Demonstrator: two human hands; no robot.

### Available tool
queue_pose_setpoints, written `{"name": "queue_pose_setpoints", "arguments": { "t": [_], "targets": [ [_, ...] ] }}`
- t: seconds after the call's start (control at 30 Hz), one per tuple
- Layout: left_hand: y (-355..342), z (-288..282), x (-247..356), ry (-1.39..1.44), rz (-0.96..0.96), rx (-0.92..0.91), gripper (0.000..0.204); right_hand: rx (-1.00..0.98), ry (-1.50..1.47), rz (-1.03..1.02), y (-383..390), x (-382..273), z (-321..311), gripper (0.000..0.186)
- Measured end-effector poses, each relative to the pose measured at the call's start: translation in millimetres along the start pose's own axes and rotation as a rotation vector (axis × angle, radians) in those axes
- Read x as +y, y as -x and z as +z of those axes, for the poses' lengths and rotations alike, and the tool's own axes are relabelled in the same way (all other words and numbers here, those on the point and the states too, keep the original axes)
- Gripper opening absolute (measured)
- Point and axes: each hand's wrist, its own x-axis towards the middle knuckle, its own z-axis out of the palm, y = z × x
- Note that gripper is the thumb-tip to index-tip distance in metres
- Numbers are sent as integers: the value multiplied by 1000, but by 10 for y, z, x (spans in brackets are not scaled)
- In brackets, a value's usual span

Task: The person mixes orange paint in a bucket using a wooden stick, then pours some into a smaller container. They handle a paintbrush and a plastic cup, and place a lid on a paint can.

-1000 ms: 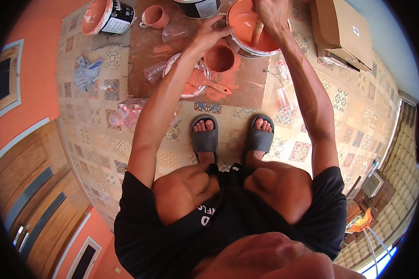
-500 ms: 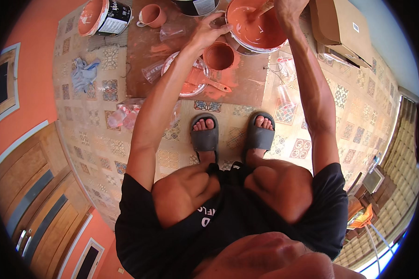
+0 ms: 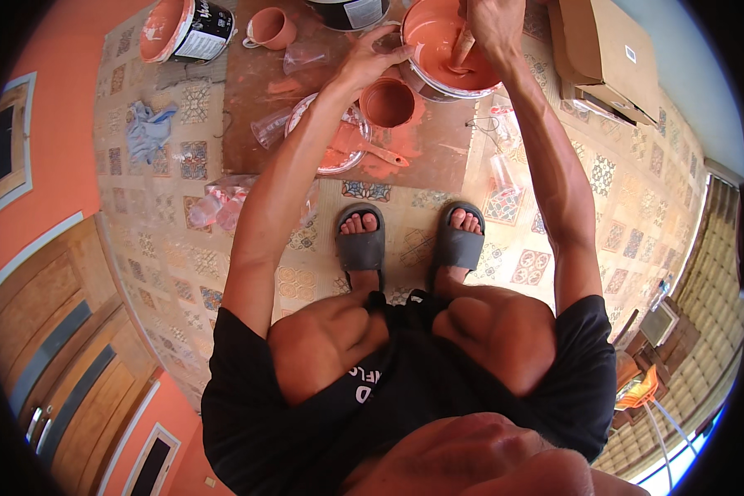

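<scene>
The left hand [image 3: 369, 58], fingers spread, touched the bucket [image 3: 428, 85], likely steadying it; the right hand [image 3: 496, 29], fingers closed, gripped a tilted stick [image 3: 463, 51] in orange paint [image 3: 432, 48].

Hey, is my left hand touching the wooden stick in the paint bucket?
Apart. In the head view, orange paint shows between your left hand, at the rim of the paint bucket, and the wooden stick in your right hand.

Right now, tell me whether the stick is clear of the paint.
No, the stick in the right hand dips into the orange paint.
</scene>
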Motion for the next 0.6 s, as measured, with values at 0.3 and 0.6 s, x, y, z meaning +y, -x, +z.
{"name": "queue_pose_setpoints", "arguments": {
  "t": [0.3, 0.6],
  "targets": [
    [-12, 12, -33, 26, -4, 36, 78, 83, 80, 2, -11, -81, 66, 38],
    [6, 19, -18, 44, 14, 38, 82, 95, -134, 5, 9, -88, 60, 43]
  ]
}}
